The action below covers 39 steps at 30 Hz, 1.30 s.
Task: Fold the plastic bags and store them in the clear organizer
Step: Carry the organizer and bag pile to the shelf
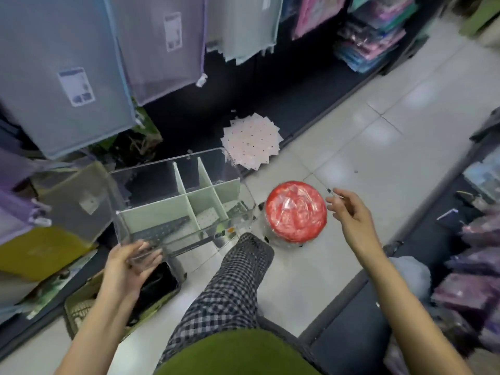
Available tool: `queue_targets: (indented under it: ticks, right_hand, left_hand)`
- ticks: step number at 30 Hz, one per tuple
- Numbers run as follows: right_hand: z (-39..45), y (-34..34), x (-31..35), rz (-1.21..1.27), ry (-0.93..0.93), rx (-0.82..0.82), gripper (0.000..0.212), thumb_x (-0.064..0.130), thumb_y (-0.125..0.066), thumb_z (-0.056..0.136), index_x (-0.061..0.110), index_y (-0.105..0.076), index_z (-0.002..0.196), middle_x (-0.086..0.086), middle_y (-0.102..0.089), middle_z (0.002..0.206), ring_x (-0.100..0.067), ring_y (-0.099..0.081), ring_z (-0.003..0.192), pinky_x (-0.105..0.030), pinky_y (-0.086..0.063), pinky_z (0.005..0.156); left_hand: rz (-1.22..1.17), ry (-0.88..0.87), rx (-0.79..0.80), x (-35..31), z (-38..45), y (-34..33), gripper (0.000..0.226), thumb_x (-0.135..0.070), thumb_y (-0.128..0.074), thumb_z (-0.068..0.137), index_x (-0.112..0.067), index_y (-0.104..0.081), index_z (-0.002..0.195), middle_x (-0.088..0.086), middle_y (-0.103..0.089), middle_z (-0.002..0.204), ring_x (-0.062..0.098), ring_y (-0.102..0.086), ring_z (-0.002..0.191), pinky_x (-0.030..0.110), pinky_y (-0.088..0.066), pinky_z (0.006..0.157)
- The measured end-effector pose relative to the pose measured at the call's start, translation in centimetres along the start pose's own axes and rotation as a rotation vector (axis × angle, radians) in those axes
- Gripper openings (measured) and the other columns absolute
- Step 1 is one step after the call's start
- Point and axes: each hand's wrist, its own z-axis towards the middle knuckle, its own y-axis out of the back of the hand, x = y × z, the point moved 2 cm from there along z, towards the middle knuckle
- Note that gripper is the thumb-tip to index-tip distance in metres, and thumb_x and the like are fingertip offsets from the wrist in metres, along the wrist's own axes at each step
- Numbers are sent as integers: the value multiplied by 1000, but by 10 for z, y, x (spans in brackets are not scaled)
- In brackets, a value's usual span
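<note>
A clear organizer (151,182) with pale green dividers is tilted in front of me, held up at its near left corner by my left hand (127,266). Folded dotted bags, dark and white, lie in its lower compartments (208,216). A fanned stack of white dotted plastic bags (251,142) lies on the floor beyond it. My right hand (349,212) hovers empty to the right, fingers relaxed, beside a red round stool wrapped in plastic (296,211).
My checked trouser leg (230,288) stretches between the hands. Grey and purple mesh bags (62,77) hang at upper left. Shelves of packaged goods (373,33) line the back, and more packets (473,282) crowd the right. A basket with a black phone (159,285) sits lower left.
</note>
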Motion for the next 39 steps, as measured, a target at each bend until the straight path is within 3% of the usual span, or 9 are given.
queue_targets:
  ticks: [4,8,12,19,23,25,27,34,39]
  right_hand:
    - [109,-11,24,-33,-14,50,23,22,-51,96,28,-54,118,-4,-64,112,-22,-59,109,-46,-44,102]
    - [202,-19,53,-51,-31,104,22,23,-51,95,29,-54,116,-6,-63,112,-22,-59,108,-45,-44,102]
    - [279,-31,77,-61,-19,146,20,18,-49,96,30,-55,111,-7,-64,110,-22,-60,106,-42,-45,101]
    - [401,-79,81,-192,-30,351,22,13,-47,97,19,-54,117,-5,-63,106,-20,-59,100,-36,-44,97]
    - [472,-121,63,-353,7,524,21,21,-52,96,21,-54,117,-3,-59,104,-15,-56,95,-16,-42,79]
    - [508,-145,46,-451,-1,631,27,31,-52,95,22,-53,120,2,-58,106,-12,-56,95,-10,-42,71]
    - [541,-171,24,-499,-58,746,29,34,-51,95,22,-51,122,-4,-58,116,-20,-57,102,-26,-50,84]
    - [597,-251,-65,-665,-298,1020,53,46,-48,94,11,-43,134,-9,-53,126,-23,-56,100,-30,-44,82]
    - [607,-322,-135,-509,-503,1123,53,62,-46,86,17,-50,113,-11,-61,114,-28,-62,103,-35,-52,83]
  left_hand:
    - [-50,27,-49,-10,64,-50,13,-9,-41,96,-16,-45,85,5,-55,89,20,-71,62,32,-60,60]
    - [-28,87,-101,-30,131,-103,8,-8,-42,95,-13,-48,92,5,-54,89,18,-71,61,42,-53,80]
    - [12,110,-125,-46,183,-149,7,-8,-43,94,-12,-48,94,2,-52,89,14,-70,59,27,-58,61]
    - [-69,111,-199,-29,229,-191,23,-9,-50,91,-17,-42,111,4,-56,96,18,-71,66,27,-59,59]
    - [-187,140,-297,1,257,-208,20,-8,-47,92,-15,-43,110,4,-54,99,29,-64,80,43,-52,87]
    - [-193,145,-364,16,275,-222,14,-5,-47,91,-10,-48,105,7,-52,104,30,-62,81,36,-59,73]
    - [-215,123,-460,34,294,-236,25,-4,-51,88,-6,-47,113,9,-54,104,33,-62,80,32,-60,58]
    - [-364,147,-550,92,361,-266,13,-12,-42,96,-9,-52,104,8,-54,92,29,-61,76,26,-55,49]
    - [-347,107,-542,138,430,-239,9,-22,-49,94,-19,-58,94,6,-61,84,25,-61,70,22,-54,49]
